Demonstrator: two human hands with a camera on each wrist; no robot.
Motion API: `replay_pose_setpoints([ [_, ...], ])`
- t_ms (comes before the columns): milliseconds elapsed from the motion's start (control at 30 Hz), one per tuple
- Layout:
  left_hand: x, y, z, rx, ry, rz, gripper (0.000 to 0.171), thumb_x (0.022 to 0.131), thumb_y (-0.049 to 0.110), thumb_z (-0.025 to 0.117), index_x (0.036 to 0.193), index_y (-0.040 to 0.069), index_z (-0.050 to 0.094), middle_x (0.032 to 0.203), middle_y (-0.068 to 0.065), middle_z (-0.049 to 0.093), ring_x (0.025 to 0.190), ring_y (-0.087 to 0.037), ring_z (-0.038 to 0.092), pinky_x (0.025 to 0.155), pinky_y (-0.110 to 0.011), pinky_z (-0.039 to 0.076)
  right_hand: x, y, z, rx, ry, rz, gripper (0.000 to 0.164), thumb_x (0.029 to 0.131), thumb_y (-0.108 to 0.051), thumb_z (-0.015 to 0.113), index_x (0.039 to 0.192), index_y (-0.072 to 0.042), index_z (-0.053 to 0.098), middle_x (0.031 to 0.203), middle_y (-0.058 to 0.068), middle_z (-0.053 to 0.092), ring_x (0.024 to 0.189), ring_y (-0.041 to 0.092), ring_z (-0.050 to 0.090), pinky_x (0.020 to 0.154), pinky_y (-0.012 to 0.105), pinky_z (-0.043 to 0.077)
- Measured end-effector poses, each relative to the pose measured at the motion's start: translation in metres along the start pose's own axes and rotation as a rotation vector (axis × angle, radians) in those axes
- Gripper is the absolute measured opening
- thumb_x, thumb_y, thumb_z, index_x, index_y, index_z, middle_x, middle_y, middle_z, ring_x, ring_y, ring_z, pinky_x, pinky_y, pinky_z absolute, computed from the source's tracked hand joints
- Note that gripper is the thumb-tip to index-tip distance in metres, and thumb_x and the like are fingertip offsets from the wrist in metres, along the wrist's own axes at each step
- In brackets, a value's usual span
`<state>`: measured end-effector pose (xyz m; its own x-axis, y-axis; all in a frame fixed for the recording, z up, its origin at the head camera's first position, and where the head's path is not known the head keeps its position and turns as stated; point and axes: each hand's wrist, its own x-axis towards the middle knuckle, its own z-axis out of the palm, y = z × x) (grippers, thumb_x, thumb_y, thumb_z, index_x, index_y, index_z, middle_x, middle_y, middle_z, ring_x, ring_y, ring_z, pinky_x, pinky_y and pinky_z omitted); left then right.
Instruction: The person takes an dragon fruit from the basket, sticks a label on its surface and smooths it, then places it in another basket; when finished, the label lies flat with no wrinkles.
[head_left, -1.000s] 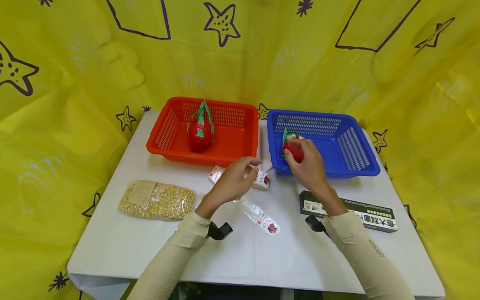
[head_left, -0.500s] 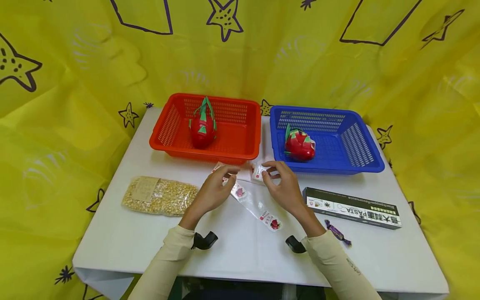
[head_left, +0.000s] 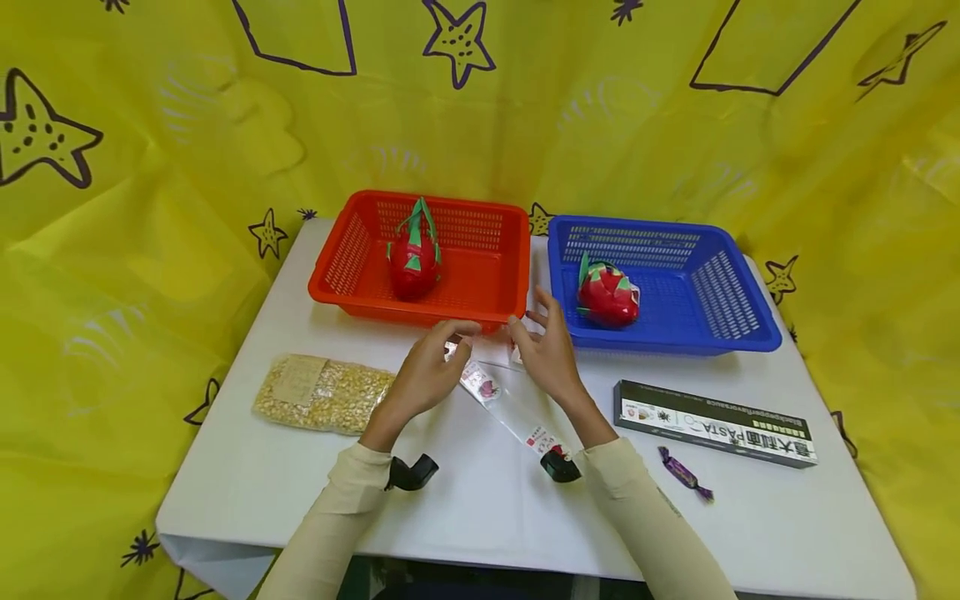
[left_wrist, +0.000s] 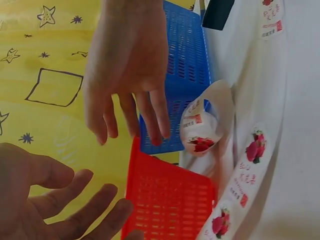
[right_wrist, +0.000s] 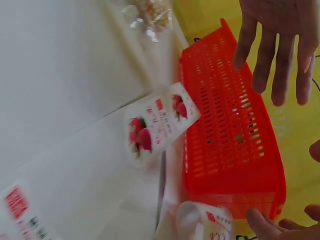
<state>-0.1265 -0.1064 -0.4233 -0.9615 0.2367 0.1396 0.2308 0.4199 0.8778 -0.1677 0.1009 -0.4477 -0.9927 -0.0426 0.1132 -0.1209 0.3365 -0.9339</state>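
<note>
Both grips are spread: the left grip (head_left: 435, 371) keeps its fingers bent softly and apart, above the upper end of a printed label strip (head_left: 498, 404); the right grip (head_left: 549, 352) is near the front corner of the red basket (head_left: 480, 279), close to the coiled strip (left_wrist: 200, 130). One second ago, the right grip was at the red dragon-fruit-shaped item (head_left: 608, 298) in the blue basket (head_left: 678, 304). Now this item lies alone there, in the left part, and the right grip has come away to the left. The other dragon-fruit-shaped item (head_left: 414, 271) stays inside the red basket, its green strap upward. Farther out on the tabletop (head_left: 465, 517), the bag of kernels (head_left: 324, 394) lies at left and the pasta box (head_left: 712, 423) at right. The purple candy (head_left: 686, 474), before mostly covered by the right arm, is now fully visible just in front of the box.
</note>
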Motion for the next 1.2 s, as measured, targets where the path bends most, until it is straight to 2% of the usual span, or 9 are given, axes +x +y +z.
replay_pose_setpoints([
  [133, 0.011, 0.007, -0.008, -0.002, 0.025, 0.027, 0.032, 0.109, 0.013, 0.054, 0.137, 0.002, 0.066, 0.134, -0.014, 0.069, 0.121, -0.030, 0.063, 0.107, -0.052, 0.050, 0.021, -0.004, 0.005, 0.104, -0.011, 0.054, 0.079, 0.107, -0.029, 0.062, 0.168, -0.007, 0.017, 0.174, 0.018, 0.023, 0.152, 0.043, 0.039, 0.115, 0.057, 0.046],
  [300, 0.027, 0.015, -0.025, -0.005, 0.068, 0.046, 0.032, 0.110, 0.014, 0.053, 0.137, 0.004, 0.066, 0.137, -0.014, 0.066, 0.123, -0.030, 0.062, 0.103, -0.050, 0.053, 0.044, -0.002, 0.011, 0.182, 0.023, 0.124, 0.079, 0.110, -0.035, 0.055, 0.171, -0.011, 0.010, 0.176, 0.012, 0.018, 0.159, 0.038, 0.027, 0.122, 0.056, 0.037],
  [433, 0.042, 0.017, -0.039, -0.007, 0.091, 0.070, 0.032, 0.110, 0.011, 0.053, 0.137, 0.001, 0.064, 0.138, -0.016, 0.065, 0.122, -0.032, 0.062, 0.101, -0.049, 0.053, 0.054, 0.005, 0.018, 0.237, 0.041, 0.140, 0.074, 0.112, -0.027, 0.049, 0.172, -0.015, 0.008, 0.176, 0.010, 0.020, 0.155, 0.038, 0.035, 0.122, 0.055, 0.039],
  [533, 0.054, 0.014, -0.052, 0.013, 0.107, 0.060, 0.031, 0.109, 0.009, 0.054, 0.137, -0.001, 0.064, 0.138, -0.018, 0.065, 0.122, -0.035, 0.061, 0.102, -0.050, 0.051, 0.056, 0.010, 0.023, 0.248, 0.016, 0.108, 0.074, 0.111, -0.014, 0.045, 0.172, -0.020, 0.003, 0.176, 0.007, 0.020, 0.152, 0.038, 0.039, 0.122, 0.053, 0.039],
  [700, 0.076, 0.003, -0.072, 0.080, 0.122, 0.004, 0.033, 0.107, 0.010, 0.055, 0.136, -0.002, 0.065, 0.136, -0.022, 0.063, 0.127, -0.038, 0.058, 0.109, -0.053, 0.046, 0.055, 0.016, 0.031, 0.245, -0.001, 0.058, 0.082, 0.105, 0.000, 0.040, 0.172, -0.026, 0.000, 0.175, 0.007, 0.019, 0.151, 0.039, 0.036, 0.127, 0.050, 0.032],
  [833, 0.094, -0.005, -0.089, 0.120, 0.075, -0.053, 0.038, 0.107, 0.013, 0.055, 0.141, -0.004, 0.061, 0.141, -0.026, 0.056, 0.127, -0.042, 0.055, 0.106, -0.055, 0.047, 0.056, 0.018, 0.033, 0.245, -0.009, 0.060, 0.085, 0.102, 0.003, 0.039, 0.172, -0.025, 0.000, 0.174, 0.011, 0.020, 0.151, 0.041, 0.035, 0.126, 0.052, 0.033],
  [933, 0.107, -0.007, -0.101, 0.151, 0.033, -0.123, 0.044, 0.108, 0.018, 0.056, 0.147, -0.002, 0.055, 0.150, -0.028, 0.047, 0.135, -0.044, 0.048, 0.111, -0.058, 0.044, 0.057, 0.017, 0.033, 0.240, -0.031, 0.068, 0.087, 0.101, 0.004, 0.039, 0.172, -0.024, -0.002, 0.174, 0.011, 0.019, 0.152, 0.041, 0.034, 0.127, 0.051, 0.032],
  [1067, 0.125, -0.009, -0.111, 0.203, -0.008, -0.226, 0.051, 0.107, 0.023, 0.060, 0.152, 0.001, 0.049, 0.162, -0.026, 0.034, 0.149, -0.046, 0.033, 0.119, -0.061, 0.038, 0.059, 0.016, 0.031, 0.235, -0.045, 0.076, 0.089, 0.100, 0.005, 0.039, 0.172, -0.025, -0.004, 0.175, 0.009, 0.017, 0.153, 0.040, 0.034, 0.127, 0.052, 0.032],
  [1200, 0.140, -0.012, -0.115, 0.252, -0.042, -0.302, 0.060, 0.107, 0.027, 0.062, 0.158, 0.004, 0.041, 0.167, -0.026, 0.026, 0.153, -0.048, 0.025, 0.118, -0.062, 0.039, 0.061, 0.016, 0.027, 0.209, -0.045, 0.088, 0.089, 0.100, 0.006, 0.038, 0.172, -0.025, -0.004, 0.177, 0.004, 0.013, 0.154, 0.037, 0.033, 0.128, 0.050, 0.030],
])
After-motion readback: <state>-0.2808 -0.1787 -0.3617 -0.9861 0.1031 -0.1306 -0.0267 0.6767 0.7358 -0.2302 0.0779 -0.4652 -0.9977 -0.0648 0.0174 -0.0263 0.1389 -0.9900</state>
